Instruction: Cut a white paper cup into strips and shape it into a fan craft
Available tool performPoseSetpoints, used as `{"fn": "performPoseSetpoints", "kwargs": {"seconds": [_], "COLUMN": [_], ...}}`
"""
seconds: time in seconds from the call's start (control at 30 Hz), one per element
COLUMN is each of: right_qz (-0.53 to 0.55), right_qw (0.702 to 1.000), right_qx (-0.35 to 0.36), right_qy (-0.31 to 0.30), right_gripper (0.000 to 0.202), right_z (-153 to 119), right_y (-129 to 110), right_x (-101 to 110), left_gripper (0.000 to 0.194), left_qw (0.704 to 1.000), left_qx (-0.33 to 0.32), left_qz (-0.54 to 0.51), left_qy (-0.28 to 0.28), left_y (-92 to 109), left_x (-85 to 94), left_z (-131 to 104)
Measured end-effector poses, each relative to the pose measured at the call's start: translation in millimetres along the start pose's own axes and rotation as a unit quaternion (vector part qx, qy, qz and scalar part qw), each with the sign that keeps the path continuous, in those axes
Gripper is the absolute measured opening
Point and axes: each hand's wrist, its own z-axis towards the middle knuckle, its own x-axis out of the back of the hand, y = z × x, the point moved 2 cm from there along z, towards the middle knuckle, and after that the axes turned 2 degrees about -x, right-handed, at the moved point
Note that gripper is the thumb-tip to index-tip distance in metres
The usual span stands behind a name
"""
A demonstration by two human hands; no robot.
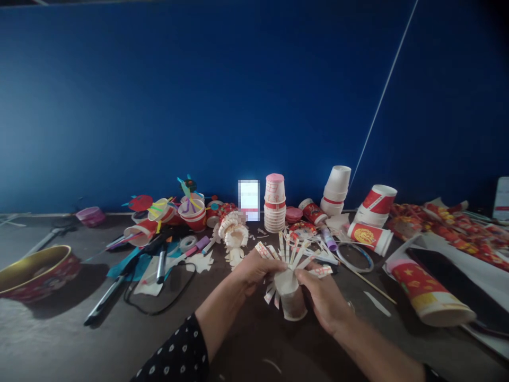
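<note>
Between my hands is a white paper cup (pixel 289 297) whose wall is cut into several strips that fan outward. Its uncut end points down toward me. My left hand (pixel 256 271) pinches the strips on the left side, thumb against the base of the cuts. On the other side my right hand (pixel 324 294) grips the cup, its thumb pressed near the strips; the fingers behind are partly hidden. Just beyond lies a cut-paper figure (pixel 234 236) made of curled white strips. Behind the cup stands a stack of paper cups (pixel 275 204) with a pink top.
Left are a round tin (pixel 37 273), a black marker (pixel 105 297) and decorated red cups (pixel 193 215). To the right lie a red-and-yellow cup (pixel 431 292), a dark phone (pixel 461 286), a tape ring (pixel 356 257) and a wooden stick (pixel 374 286). A blue panel (pixel 238 95) rises behind.
</note>
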Motion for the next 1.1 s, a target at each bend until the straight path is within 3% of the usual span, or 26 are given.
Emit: {"fn": "performPoseSetpoints", "kwargs": {"seconds": [0.1,0.27,0.5,0.7,0.9,1.1], "right_qz": [-0.008,-0.012,0.0,0.0,0.007,0.012], "right_qw": [1.0,1.0,0.999,0.999,1.0,1.0], "right_qx": [-0.008,-0.02,-0.035,-0.031,-0.024,0.01], "right_qy": [0.005,0.019,0.006,0.005,-0.001,-0.025], "right_gripper": [0.005,0.007,0.011,0.011,0.012,0.023], "right_z": [-1,-1,-2,-1,0,-2], "right_y": [2,6,8,8,8,4], "right_x": [3,6,4,4,4,-4], "left_gripper": [0.021,0.009,0.017,0.011,0.015,0.008], "left_qw": [0.999,0.999,0.999,0.998,0.997,0.99], "left_qx": [-0.032,-0.031,-0.053,-0.047,-0.056,-0.062], "left_qz": [-0.016,0.003,-0.008,0.034,0.032,0.125], "left_qy": [-0.005,0.008,-0.009,0.011,-0.04,-0.007], "left_y": [4,3,1,4,11,9], "left_x": [-4.3,-6.2,-9.1,-8.5,-15.0,-12.4], "left_z": [-1,-1,-1,-1,-5,-4]}}
